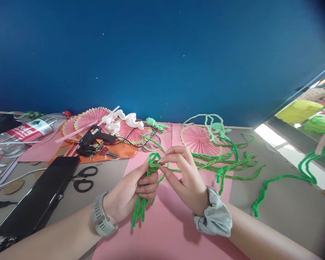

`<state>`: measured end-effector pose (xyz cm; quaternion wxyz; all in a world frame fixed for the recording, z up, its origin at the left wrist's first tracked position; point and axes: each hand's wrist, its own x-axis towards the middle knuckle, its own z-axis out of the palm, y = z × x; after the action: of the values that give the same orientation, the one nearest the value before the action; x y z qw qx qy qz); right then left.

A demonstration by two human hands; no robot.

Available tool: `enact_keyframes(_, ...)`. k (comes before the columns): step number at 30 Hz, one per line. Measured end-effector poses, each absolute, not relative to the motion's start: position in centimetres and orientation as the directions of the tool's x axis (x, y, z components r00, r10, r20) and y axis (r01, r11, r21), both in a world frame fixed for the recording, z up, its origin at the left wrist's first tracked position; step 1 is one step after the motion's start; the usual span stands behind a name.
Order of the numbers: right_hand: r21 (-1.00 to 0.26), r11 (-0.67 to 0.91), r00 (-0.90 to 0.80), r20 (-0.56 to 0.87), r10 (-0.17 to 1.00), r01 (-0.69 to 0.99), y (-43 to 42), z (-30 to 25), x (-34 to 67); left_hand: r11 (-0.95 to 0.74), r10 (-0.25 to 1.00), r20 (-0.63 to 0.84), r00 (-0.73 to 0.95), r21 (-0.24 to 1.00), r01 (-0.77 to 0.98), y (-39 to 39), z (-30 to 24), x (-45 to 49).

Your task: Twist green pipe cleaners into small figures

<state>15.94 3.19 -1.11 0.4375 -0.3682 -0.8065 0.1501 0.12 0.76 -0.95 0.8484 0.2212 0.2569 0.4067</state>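
Note:
My left hand (132, 193), with a grey watch on its wrist, is closed around a bundle of green pipe cleaners (148, 180) whose ends hang down below the fist. My right hand (182, 175), a grey scrunchie on its wrist, pinches the looped top of the same bundle between thumb and fingers. Both hands hover over a sheet of pink paper (165, 227) on the table.
A pile of loose green pipe cleaners (227, 159) lies to the right. Pink paper fans (199, 139) sit at the back, along with a black glue gun (96, 135), scissors (83, 178), a black flat case (40, 195), a plastic bottle (29, 130) and crumpled white paper (124, 121). A blue wall rises behind.

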Motion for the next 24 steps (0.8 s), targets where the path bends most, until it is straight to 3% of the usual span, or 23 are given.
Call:
enact_keyframes(2, -0.462, 0.713, -0.363, 0.636, 0.681, 0.528, 3.1, -1.1, 16.1, 0.572, 0.808, -0.260, 0.528, 0.561, -0.599, 0.8, -1.1, 0.1)
enact_keyframes(5, -0.212, 0.787, -0.466, 0.706, 0.533, 0.579, 3.0, -1.3, 16.4, 0.595, 0.802, -0.289, 0.523, 0.474, -0.649, 0.8, -1.3, 0.0)
enact_keyframes(9, -0.016, 0.806, -0.604, 0.653, 0.456, 0.591, 2.7, -1.9, 16.4, 0.566, 0.824, -0.314, 0.471, 0.429, -0.704, 0.8, -1.2, 0.1)
enact_keyframes(19, -0.028, 0.841, -0.685, 0.565, 0.460, 0.541, 2.6, -2.3, 15.8, 0.457, 0.889, -0.321, 0.326, 0.590, -0.665, 0.0, -0.5, 0.3)
enact_keyframes(24, -0.170, 0.839, -0.663, 0.541, 0.518, 0.517, 2.3, -2.3, 15.4, 0.412, 0.910, -0.271, 0.313, 0.671, -0.617, -0.2, -0.5, 0.5)
